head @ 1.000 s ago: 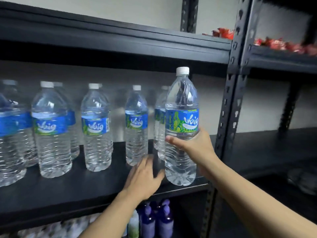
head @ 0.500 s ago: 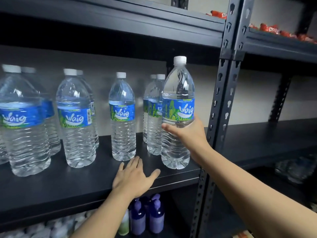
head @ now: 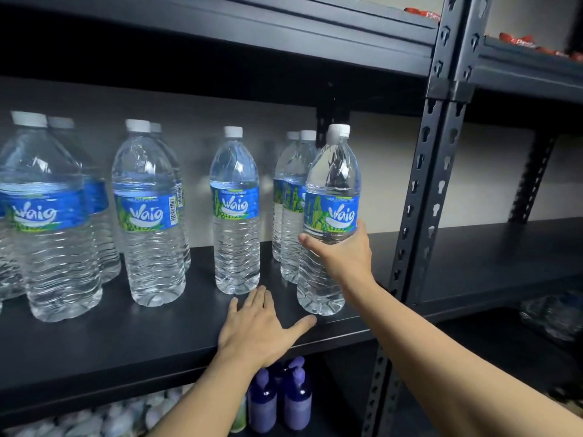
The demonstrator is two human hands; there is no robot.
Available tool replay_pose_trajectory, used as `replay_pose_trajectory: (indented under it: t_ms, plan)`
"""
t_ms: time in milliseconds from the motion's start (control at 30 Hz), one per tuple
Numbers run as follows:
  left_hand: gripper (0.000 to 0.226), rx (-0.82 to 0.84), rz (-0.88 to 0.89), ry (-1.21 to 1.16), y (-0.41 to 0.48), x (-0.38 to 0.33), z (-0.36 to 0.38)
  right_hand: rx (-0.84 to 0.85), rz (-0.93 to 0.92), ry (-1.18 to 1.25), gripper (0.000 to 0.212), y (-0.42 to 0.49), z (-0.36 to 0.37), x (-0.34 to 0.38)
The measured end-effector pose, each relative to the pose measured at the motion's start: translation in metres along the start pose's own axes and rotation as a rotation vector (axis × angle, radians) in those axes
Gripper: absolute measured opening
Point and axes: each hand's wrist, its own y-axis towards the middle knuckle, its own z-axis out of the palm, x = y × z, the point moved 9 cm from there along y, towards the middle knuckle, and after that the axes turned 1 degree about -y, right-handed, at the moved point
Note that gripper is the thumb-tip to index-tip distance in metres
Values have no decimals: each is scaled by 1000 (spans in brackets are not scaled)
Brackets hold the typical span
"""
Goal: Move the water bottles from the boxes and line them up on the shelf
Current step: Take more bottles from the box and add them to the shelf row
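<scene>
**Right hand grips the end bottle on the shelf**

The dark shelf (head: 142,345) runs across the whole frame, with another board above it along the top. A perforated post (head: 422,216) stands right of centre and splits the rack into two bays; the pale wall (head: 394,171) shows behind.

A row (head: 148,216) of clear water bottles with blue labels and white caps stands upright on the shelf from the left edge to the centre, some with a second bottle close behind. A lone bottle (head: 235,222) stands at centre, and a pair (head: 291,212) stands one behind the other just right of it.

The held bottle (head: 331,184) is right of centre, in front of that pair and just left of the post. It is upright, leaning slightly, with its base down at the shelf near the front edge. The right hand (head: 344,250) comes in from the lower right and is wrapped round it just under the label, thumb on the left side and fingers behind.

The left hand (head: 255,329) lies palm down on the shelf at lower centre, fingers straight and spread, holding nothing. Its fingertips are near the foot of the lone bottle; its thumb points at the base of the held bottle, close to it.

In the right bay at lower right lies a blurred pack (head: 552,316) of bottles. Two purple bottles (head: 296,402) stand below the shelf at bottom centre. Red packets (head: 517,42) sit on the top board at upper right.
</scene>
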Motion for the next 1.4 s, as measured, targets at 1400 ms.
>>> replay_pose_trajectory:
  t_ms: [1400]
  plan:
    - [124, 33, 7, 18, 2, 1, 4, -9, -106, -21, 89, -4, 17, -5]
